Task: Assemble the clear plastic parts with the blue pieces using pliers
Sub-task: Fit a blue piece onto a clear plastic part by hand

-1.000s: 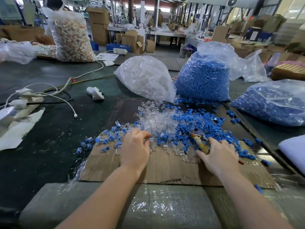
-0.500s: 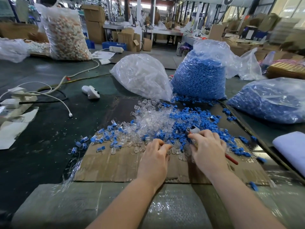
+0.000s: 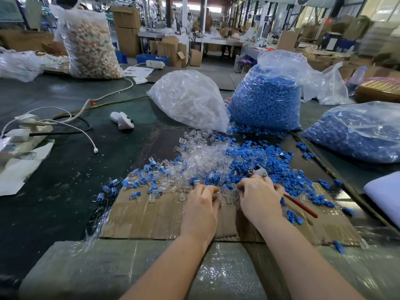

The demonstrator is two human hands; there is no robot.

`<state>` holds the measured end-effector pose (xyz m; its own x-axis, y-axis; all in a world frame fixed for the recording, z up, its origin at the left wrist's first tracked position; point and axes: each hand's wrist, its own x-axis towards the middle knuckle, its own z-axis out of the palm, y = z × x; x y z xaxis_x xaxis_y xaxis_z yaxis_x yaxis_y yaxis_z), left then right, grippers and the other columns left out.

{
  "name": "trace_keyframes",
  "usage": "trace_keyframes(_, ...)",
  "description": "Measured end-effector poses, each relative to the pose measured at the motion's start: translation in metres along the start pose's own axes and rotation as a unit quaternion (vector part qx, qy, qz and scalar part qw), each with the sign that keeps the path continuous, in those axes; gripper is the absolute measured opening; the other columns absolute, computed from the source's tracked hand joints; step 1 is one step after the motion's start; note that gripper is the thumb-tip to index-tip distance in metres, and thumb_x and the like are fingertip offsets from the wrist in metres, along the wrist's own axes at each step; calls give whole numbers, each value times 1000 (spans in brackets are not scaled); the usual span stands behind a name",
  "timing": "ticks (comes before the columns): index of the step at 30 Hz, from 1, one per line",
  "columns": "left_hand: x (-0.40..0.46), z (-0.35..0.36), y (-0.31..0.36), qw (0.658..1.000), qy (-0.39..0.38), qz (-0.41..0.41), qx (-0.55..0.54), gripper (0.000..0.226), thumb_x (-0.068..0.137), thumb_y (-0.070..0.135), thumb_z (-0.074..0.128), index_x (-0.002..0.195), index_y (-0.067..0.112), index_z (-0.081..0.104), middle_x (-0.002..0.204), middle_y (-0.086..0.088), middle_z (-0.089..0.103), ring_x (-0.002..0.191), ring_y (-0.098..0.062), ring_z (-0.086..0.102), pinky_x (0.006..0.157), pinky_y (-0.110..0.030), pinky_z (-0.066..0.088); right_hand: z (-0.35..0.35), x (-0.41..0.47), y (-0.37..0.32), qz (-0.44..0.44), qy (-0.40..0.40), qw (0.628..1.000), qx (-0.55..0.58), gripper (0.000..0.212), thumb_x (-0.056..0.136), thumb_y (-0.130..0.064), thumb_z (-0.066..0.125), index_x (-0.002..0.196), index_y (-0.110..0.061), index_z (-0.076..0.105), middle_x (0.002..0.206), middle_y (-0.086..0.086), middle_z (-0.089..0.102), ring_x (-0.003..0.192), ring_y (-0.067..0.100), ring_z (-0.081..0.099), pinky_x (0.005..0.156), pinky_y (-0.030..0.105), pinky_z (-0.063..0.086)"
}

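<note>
Here the right hand (image 3: pixel 258 197) grips the pliers (image 3: pixel 259 171), nose toward the blue pieces (image 3: pixel 279 163). The left hand (image 3: pixel 202 201), fingers curled, picks among clear plastic parts (image 3: pixel 201 159); its hold is unclear. Seat parts squarely before squeezing.

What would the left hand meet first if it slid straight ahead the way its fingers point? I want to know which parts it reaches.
Probably the loose clear plastic parts just beyond the left hand; its fingertips already look among them, though depth is unclear.
</note>
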<state>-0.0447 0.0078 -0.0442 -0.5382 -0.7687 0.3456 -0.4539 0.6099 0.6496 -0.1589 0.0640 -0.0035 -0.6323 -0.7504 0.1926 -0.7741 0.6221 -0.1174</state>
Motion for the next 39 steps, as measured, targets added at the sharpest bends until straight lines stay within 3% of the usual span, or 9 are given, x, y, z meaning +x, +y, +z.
trace_keyframes(3, -1, 0, 0, 999, -12, 18, 23, 41, 95, 26, 49, 136, 25, 44, 124, 10, 48, 114, -6, 37, 97, -14, 24, 0, 0, -2, -3, -11, 1000, -14, 27, 90, -12, 49, 105, -31, 61, 108, -4, 54, 110, 21, 42, 91, 42, 25)
trace_keyframes(11, 0, -2, 0, 1000, 2, 4, -11, 18, 91, 23, 57, 108, 21, 62, 105, 7, 57, 100, -8, 44, 87, -17, 33, 5, -4, 2, -18, 27, 999, 6, 23, 94, -15, 47, 102, -33, 59, 104, -7, 58, 106, 18, 45, 92, 40, 25)
trace_keyframes(15, -1, -6, 2, 998, 23, -13, -52, 24, 91, 14, 57, 113, 22, 63, 97, 13, 56, 92, -5, 51, 80, -13, 38, 7, -8, 4, -25, 71, 996, 40, 21, 95, -16, 49, 106, -28, 63, 101, -5, 58, 101, 17, 50, 92, 36, 25)
trace_keyframes(20, 0, -8, 3, 996, 29, -23, -83, 23, 91, 11, 57, 111, 16, 66, 94, 12, 53, 84, -1, 51, 76, -1, 37, 8, -19, -2, -69, 140, 976, 151, 17, 87, 0, 58, 96, -9, 69, 92, 5, 57, 75, 22, 54, 75, 37, 47)
trace_keyframes(25, -1, -9, 4, 994, 36, -31, -100, 11, 84, 21, 68, 93, 15, 67, 88, 12, 50, 74, 7, 47, 68, 2, 33, 18, -32, -7, -97, 117, 959, 240, 11, 89, -5, 57, 93, -7, 67, 98, 6, 54, 76, 24, 56, 70, 39, 49)
trace_keyframes(29, -1, -10, 4, 996, 33, -26, -81, 9, 87, 18, 63, 96, 16, 65, 91, 11, 52, 77, -1, 47, 69, 2, 31, 22, -37, -8, -104, 125, 953, 257, 15, 86, 0, 58, 96, -7, 66, 100, 6, 56, 77, 26, 59, 69, 41, 50)
trace_keyframes(33, -1, -11, 5, 996, 34, -13, -81, 18, 90, 10, 57, 105, 16, 67, 93, 11, 53, 80, -1, 48, 71, 4, 30, 21, -41, -9, -112, 155, 951, 242, 35, 77, 12, 60, 108, -4, 67, 100, 10, 57, 83, 26, 61, 76, 35, 53)
trace_keyframes(39, -3, -12, 5, 993, 39, -24, -113, 16, 85, 8, 63, 99, 14, 69, 88, 15, 47, 76, 6, 49, 71, 3, 34, 20, -44, -6, -134, 151, 948, 245, 24, 79, 4, 67, 100, -7, 69, 98, 8, 58, 86, 22, 60, 78, 35, 53)
